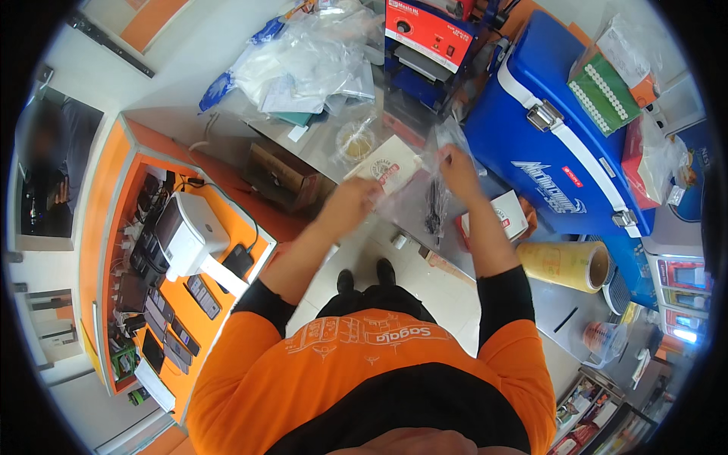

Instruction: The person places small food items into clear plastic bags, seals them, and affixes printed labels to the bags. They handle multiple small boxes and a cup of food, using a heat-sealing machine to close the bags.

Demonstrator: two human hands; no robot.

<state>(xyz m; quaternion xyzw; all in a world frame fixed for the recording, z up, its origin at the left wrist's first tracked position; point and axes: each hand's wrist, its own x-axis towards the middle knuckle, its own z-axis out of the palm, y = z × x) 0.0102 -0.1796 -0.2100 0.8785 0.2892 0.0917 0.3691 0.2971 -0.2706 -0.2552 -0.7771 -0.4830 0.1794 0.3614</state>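
Note:
A clear plastic bag spreads between my two hands above the steel counter. My left hand, slightly blurred, grips the bag's left side by the near edge of a white printed paper food box. My right hand pinches the bag's plastic farther right. Black plastic cutlery in a clear sleeve lies just below that hand. Beyond the box sits a tied clear bag with yellowish contents. A second printed food box is partly hidden behind my right forearm.
A cup sealer and a pile of plastic bags stand at the back. A blue cooler box and a roll of cling film are on the right. Several phones lie on the orange counter at left.

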